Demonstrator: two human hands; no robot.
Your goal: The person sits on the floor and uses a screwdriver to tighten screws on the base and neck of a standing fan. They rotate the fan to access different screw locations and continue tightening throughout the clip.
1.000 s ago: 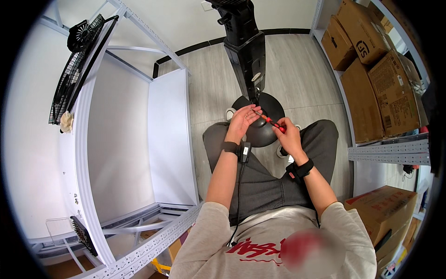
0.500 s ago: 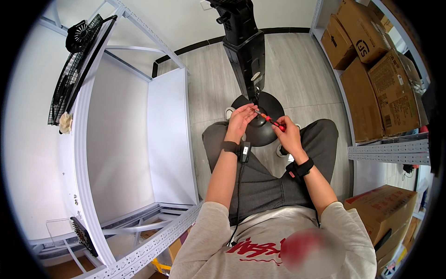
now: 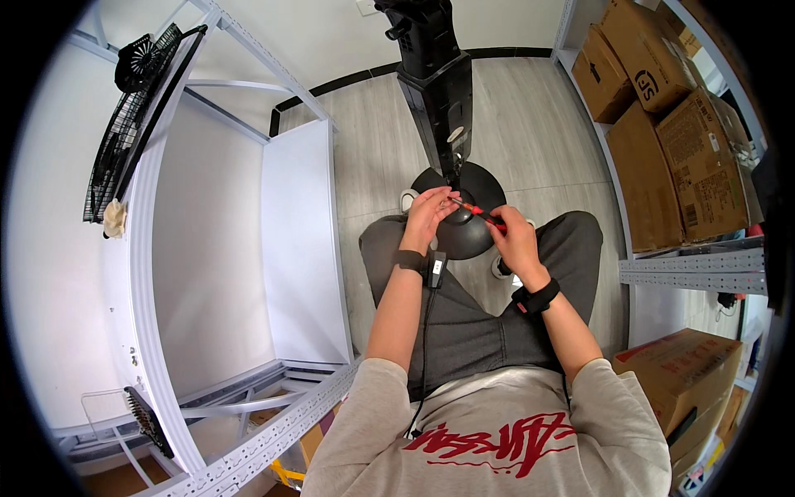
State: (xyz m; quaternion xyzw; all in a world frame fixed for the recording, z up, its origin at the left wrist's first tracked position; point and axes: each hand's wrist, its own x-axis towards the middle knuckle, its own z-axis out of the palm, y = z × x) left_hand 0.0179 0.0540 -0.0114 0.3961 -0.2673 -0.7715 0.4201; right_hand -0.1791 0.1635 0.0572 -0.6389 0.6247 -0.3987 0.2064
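While a white rack (image 3: pixel 149 331) fills the left of the frame, cardboard boxes (image 3: pixel 644 182) stand on a second rack (image 3: pixel 696 274) at the upper right, and another box (image 3: pixel 679 381) sits at the lower right. Below centre is the seated person, in a pale shirt (image 3: pixel 497 396) and grey trousers (image 3: pixel 464 331), knees apart. From the top centre a black column (image 3: pixel 436 95) comes down, tapering toward a round black base (image 3: pixel 465 246) that lies on the floor (image 3: pixel 530 124) between the feet. Black wire racks (image 3: pixel 116 149) show at the upper left.

Just right of the frame's centre, both hands are raised above the base, near the column's lower end. The left hand (image 3: pixel 427 214) is turned palm up, its fingers loosely bent and close together; whether they pinch anything is too small to tell. Lower and to the right, the right hand (image 3: pixel 517 242) is closed around the handle of a screwdriver (image 3: pixel 482 215). Each wrist wears a black band.

The screwdriver, red and black, lies slantwise between the hands: handle in the right fingers, shaft pointing up and left, tip at the left fingertips.
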